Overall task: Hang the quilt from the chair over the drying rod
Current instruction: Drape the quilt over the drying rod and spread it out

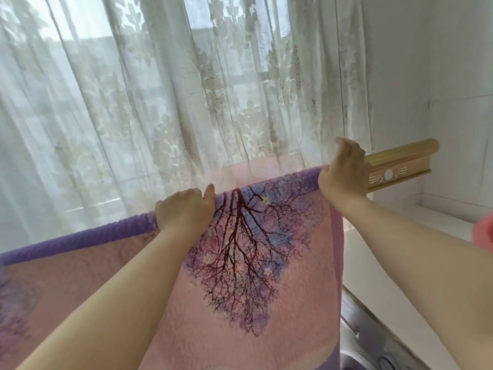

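A pink quilt (240, 303) with a purple border and a dark tree print hangs down in front of me, its top edge running from lower left up to the right. My left hand (185, 209) is shut on that purple top edge near the middle. My right hand (344, 169) lies over the quilt's upper right end, fingers curled over the top. A light wooden rod (400, 162) with carved white marks sticks out to the right of that hand. The rod's remaining length is hidden under the quilt. No chair is in view.
Sheer white lace curtains (173, 89) cover a bright window right behind the quilt. A white wall (440, 62) stands at the right, with a white ledge (386, 263) below it. A metal sink edge (368, 343) shows at the lower right.
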`<state>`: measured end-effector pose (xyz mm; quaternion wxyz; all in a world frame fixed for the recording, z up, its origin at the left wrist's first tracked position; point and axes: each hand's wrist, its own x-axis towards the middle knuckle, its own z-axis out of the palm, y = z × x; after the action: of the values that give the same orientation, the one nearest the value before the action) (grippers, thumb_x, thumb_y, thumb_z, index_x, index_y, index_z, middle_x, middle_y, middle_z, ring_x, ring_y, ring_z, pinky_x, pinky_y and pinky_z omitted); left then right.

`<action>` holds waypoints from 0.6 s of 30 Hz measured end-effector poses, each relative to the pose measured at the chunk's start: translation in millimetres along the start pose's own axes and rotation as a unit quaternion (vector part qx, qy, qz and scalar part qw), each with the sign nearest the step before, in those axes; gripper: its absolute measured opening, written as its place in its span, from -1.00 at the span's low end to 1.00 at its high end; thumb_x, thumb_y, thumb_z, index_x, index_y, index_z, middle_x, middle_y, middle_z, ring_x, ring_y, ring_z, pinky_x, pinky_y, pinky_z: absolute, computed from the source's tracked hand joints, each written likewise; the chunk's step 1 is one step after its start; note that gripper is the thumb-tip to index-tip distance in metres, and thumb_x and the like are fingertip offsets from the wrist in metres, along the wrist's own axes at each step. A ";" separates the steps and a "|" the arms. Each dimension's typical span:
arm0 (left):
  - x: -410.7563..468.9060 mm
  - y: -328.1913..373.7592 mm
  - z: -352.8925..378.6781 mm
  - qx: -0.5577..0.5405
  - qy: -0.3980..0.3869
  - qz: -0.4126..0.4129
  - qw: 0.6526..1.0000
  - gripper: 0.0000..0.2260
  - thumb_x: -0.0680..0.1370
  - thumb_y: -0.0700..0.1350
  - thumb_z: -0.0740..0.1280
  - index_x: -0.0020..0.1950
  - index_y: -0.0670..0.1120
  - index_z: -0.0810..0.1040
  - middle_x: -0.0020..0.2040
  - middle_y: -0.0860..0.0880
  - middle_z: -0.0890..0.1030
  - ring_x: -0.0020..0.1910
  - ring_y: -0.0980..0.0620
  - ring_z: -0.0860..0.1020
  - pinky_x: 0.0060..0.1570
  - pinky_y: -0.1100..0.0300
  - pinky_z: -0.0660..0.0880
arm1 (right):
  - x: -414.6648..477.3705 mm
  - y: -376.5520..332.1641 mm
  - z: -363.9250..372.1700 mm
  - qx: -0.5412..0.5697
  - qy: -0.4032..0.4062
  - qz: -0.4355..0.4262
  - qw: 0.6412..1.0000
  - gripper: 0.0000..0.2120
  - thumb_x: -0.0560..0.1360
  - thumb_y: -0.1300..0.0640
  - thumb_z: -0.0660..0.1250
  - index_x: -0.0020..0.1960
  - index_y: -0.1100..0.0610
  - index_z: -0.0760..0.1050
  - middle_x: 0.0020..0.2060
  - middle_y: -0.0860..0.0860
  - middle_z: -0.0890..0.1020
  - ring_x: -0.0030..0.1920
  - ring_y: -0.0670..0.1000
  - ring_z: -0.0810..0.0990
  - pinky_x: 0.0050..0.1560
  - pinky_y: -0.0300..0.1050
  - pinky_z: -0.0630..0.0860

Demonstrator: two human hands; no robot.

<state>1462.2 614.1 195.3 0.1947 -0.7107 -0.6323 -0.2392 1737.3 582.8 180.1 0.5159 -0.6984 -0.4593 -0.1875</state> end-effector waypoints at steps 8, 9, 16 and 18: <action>24.0 90.2 2.5 -0.137 -0.093 0.103 0.981 -0.55 0.61 0.19 0.08 -0.19 -0.08 0.57 -0.24 -0.04 0.58 -0.22 -0.08 0.54 -0.26 0.12 0.43 | 38.8 33.8 -14.0 -0.037 -0.109 0.106 0.988 -0.49 0.50 0.15 0.22 0.43 0.18 0.25 0.36 0.17 0.37 0.37 0.21 0.31 0.33 0.19 0.29; 25.7 87.5 5.9 -0.136 -0.090 0.097 0.982 -0.57 0.60 0.20 0.09 -0.18 -0.06 0.57 -0.25 -0.02 0.58 -0.23 -0.07 0.54 -0.28 0.14 0.41 | 41.1 38.6 -16.8 -0.041 -0.131 0.120 0.983 -0.47 0.47 0.18 0.22 0.43 0.18 0.23 0.35 0.18 0.38 0.35 0.22 0.34 0.31 0.18 0.33; 24.4 77.5 9.1 -0.215 -0.006 0.062 0.975 -0.78 0.56 0.10 0.29 -0.12 0.00 0.62 -0.25 0.02 0.62 -0.19 -0.03 0.56 -0.30 0.18 0.41 | 30.2 56.7 -10.2 -0.089 -0.204 0.010 0.975 -0.40 0.39 0.33 0.15 0.41 0.05 0.31 0.42 -0.02 0.34 0.49 0.05 0.15 0.42 0.15 0.16; 22.2 81.1 11.2 -0.203 0.039 0.052 0.977 -0.80 0.57 0.03 0.30 -0.11 -0.06 0.62 -0.24 -0.03 0.63 -0.18 -0.08 0.58 -0.30 0.17 0.39 | 24.7 58.5 -3.6 -0.081 -0.186 -0.004 0.979 -0.39 0.38 0.34 0.17 0.41 0.03 0.32 0.43 -0.05 0.34 0.51 0.02 0.10 0.44 0.14 0.12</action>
<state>1545.7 628.4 201.4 0.0830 -0.7573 -0.5246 -0.3800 1799.5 588.0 167.6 0.3621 -0.7589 -0.5332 -0.0928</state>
